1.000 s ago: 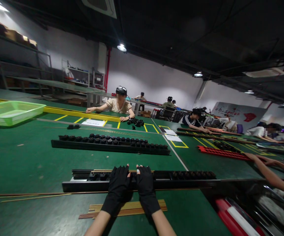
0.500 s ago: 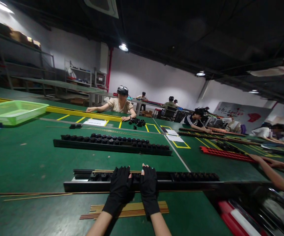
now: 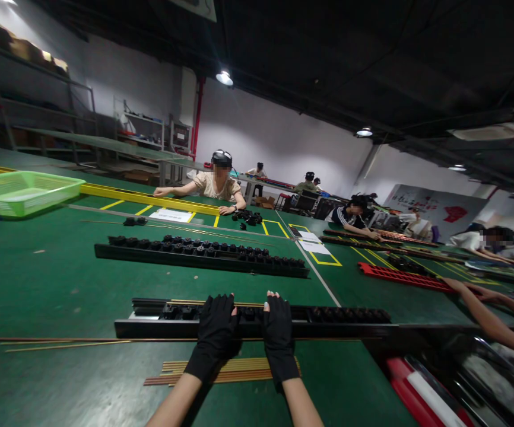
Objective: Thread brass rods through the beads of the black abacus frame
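Black cloth gloves covered both hands (image 3: 246, 332); the long rail (image 3: 252, 323) looked matt black plastic (copper-toned strips (image 3: 221, 370) gleamed); green surface (image 3: 52, 284) matt.

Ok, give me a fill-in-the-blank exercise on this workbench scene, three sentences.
1. The left hand and the right hand are both gloved in ____.
2. Both hands rest on the near black rail, which lies on a ____ table.
3. The slatted rack lying flat further to the right is ____.
Missing words: black; green; red.
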`<state>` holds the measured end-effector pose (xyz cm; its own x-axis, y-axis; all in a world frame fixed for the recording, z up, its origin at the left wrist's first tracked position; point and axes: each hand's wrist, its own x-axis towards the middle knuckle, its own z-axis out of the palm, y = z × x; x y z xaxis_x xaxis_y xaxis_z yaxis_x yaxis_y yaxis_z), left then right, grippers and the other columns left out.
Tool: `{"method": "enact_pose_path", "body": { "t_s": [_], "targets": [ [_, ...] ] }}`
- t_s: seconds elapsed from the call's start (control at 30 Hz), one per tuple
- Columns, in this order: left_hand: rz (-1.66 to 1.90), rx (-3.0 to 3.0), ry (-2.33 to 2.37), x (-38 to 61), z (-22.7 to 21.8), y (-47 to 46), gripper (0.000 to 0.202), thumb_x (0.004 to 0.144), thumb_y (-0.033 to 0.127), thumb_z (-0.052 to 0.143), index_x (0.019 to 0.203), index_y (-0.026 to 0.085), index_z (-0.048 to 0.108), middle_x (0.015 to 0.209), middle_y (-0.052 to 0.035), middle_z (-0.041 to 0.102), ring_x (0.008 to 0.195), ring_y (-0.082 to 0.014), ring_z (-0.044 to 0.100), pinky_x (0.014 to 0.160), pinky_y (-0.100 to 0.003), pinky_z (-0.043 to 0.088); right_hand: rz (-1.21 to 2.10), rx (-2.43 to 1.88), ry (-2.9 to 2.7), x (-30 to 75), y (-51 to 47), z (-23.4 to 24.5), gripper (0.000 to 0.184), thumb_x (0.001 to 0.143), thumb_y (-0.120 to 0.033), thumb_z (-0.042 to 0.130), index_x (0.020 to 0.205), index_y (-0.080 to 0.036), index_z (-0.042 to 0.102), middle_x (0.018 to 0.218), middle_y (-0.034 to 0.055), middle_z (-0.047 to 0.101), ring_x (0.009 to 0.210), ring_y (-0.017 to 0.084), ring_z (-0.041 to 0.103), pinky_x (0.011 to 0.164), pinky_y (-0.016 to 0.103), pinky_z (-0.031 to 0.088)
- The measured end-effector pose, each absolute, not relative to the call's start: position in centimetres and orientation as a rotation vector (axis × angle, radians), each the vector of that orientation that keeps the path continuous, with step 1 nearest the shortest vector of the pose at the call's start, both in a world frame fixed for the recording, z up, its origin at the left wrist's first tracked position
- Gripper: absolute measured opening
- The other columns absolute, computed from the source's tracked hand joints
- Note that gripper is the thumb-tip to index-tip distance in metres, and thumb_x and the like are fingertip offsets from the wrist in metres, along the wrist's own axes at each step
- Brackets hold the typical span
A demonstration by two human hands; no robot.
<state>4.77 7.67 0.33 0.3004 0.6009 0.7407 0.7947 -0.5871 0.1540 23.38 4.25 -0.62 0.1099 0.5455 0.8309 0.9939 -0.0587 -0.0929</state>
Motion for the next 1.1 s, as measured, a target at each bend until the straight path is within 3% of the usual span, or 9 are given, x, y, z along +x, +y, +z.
{"method": "enact_pose_path", "body": {
  "t_s": [0.37,0.47,0.6,0.87,1.1],
  "targets": [
    [-1.131,-2.269,-1.253,4.9,0.8,7.5,0.038,0.091,0.014,0.043,0.124,0.009,0.061,0.116,-0.0151,0.069,0.111,-0.0289,0.060,0.106,-0.050,0.035,-0.793,-1.767,-1.482,22.8,4.4,-0.4,0.043,0.099,-0.022,0.031,0.116,-0.009,0.068,0.117,0.0146,0.070,0.114,0.023,0.061,0.105,0.041,0.040],
    [-1.146,-2.265,-1.280,4.9,0.6,7.6,0.039,0.092,0.015,0.043,0.127,0.009,0.059,0.118,-0.0151,0.069,0.112,-0.0290,0.060,0.107,-0.051,0.034,-0.803,-1.812,-1.476,22.6,4.2,0.1,0.041,0.099,-0.025,0.034,0.119,-0.009,0.067,0.122,0.0164,0.068,0.121,0.029,0.058,0.108,0.049,0.035],
    [-1.183,-2.317,-1.258,4.9,-0.2,8.0,0.041,0.091,0.014,0.044,0.129,0.015,0.059,0.127,-0.0127,0.065,0.119,-0.0290,0.058,0.110,-0.053,0.031,-0.865,-1.833,-1.528,21.7,4.3,0.5,0.050,0.099,-0.036,0.037,0.135,-0.007,0.055,0.142,0.0221,0.051,0.136,0.035,0.043,0.109,0.059,0.028],
    [-1.258,-2.295,-1.332,5.0,0.0,8.0,0.043,0.094,0.019,0.040,0.134,0.018,0.054,0.131,-0.0119,0.063,0.122,-0.0298,0.057,0.115,-0.061,0.013,-0.844,-1.797,-1.640,20.4,4.9,-0.5,0.057,0.099,-0.045,0.035,0.136,-0.005,0.053,0.139,0.0204,0.054,0.134,0.031,0.046,0.109,0.050,0.035],
    [-1.210,-2.349,-1.348,4.8,1.0,7.6,0.040,0.093,0.021,0.043,0.130,0.016,0.058,0.125,-0.0135,0.066,0.116,-0.0308,0.059,0.113,-0.062,0.017,-0.880,-1.787,-1.664,20.6,4.8,-0.3,0.056,0.099,-0.044,0.035,0.134,-0.004,0.055,0.136,0.0222,0.057,0.129,0.032,0.051,0.106,0.050,0.038]
  ]
}}
